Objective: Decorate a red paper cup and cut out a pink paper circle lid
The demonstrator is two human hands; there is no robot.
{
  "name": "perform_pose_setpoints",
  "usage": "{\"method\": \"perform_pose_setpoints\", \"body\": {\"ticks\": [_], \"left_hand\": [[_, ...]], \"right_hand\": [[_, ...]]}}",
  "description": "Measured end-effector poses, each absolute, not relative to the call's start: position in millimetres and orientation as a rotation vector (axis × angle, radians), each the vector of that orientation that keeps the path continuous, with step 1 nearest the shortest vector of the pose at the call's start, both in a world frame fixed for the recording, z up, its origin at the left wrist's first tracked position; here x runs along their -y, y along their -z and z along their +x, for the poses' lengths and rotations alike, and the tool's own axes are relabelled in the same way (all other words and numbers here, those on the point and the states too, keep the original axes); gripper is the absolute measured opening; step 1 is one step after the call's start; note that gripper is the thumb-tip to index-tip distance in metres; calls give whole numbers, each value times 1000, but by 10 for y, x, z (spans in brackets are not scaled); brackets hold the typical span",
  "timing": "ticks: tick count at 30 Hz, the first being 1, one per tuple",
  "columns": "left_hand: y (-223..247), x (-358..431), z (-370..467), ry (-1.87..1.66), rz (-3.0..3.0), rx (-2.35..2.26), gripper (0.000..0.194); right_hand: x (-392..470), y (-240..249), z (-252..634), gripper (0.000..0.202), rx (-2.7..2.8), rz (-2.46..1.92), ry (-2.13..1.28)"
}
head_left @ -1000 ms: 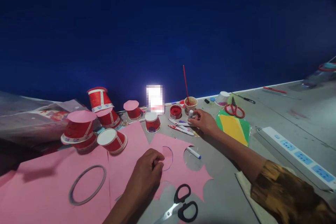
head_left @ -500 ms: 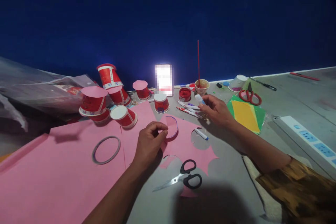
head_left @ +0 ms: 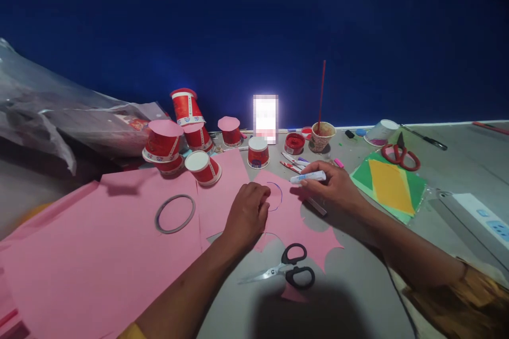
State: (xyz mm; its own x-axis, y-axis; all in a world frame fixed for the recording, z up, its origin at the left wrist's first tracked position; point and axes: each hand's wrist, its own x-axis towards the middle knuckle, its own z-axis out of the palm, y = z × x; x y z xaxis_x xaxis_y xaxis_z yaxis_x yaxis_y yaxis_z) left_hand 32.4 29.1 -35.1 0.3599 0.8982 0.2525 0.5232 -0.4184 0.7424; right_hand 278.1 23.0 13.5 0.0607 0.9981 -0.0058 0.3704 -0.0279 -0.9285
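My left hand (head_left: 247, 211) is closed, its fingers bunched over the left side of a pink paper circle (head_left: 275, 197) with a blue line along its edge. Part of that circle is hidden by the fingers. In my right hand (head_left: 334, 183) a white glue stick (head_left: 312, 176) with blue print lies almost level, gripped between thumb and fingers, its end pointing left. Beneath both hands spreads a pink sheet (head_left: 294, 222) with round cut-outs. Black-handled scissors (head_left: 284, 270) rest closer to me, blades pointing left.
Red paper cups (head_left: 162, 144), some topped with pink paper, stand at the back left. A grey ring (head_left: 175, 214) lies on large pink paper (head_left: 99, 254). Red paint (head_left: 294, 143), a brush cup (head_left: 322, 140), red-handled scissors (head_left: 401, 159) and a power strip (head_left: 483, 217) sit rightward.
My right hand has come lower with the glue stick, which has turned from steep to nearly level. My left hand has curled further over the pink circle. The whole view has shifted slightly.
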Motion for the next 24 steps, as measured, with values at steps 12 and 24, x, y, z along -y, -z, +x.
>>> {"method": "perform_pose_setpoints", "body": {"ticks": [12, 24], "left_hand": [[214, -384, 230, -935, 1773, -1294, 26], [193, -134, 348, -714, 2027, -1126, 24]], "right_hand": [[-333, -393, 3037, 50, 1187, -1380, -1091], [64, 90, 2812, 50, 1461, -1442, -954]]}}
